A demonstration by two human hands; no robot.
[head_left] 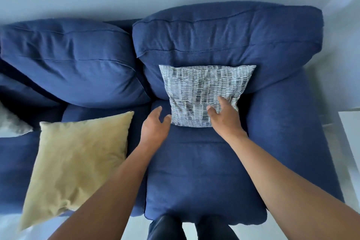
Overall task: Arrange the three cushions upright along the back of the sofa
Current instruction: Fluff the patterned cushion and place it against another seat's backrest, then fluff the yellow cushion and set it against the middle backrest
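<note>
The patterned cushion (202, 93) stands upright against the right back pillow (224, 45) of the blue sofa (204, 177), its lower edge on the seat. The right hand (224, 117) lies on the cushion's lower right part, fingers spread and pressing the fabric, gripping nothing. The left hand (155, 124) is just beside the cushion's lower left corner, open with fingers loosely curled, thumb touching or nearly touching the corner. The yellow cushion (76, 161) lies flat on the middle seat, well left of the hands. A corner of a pale cushion (11, 122) shows at the left edge
</note>
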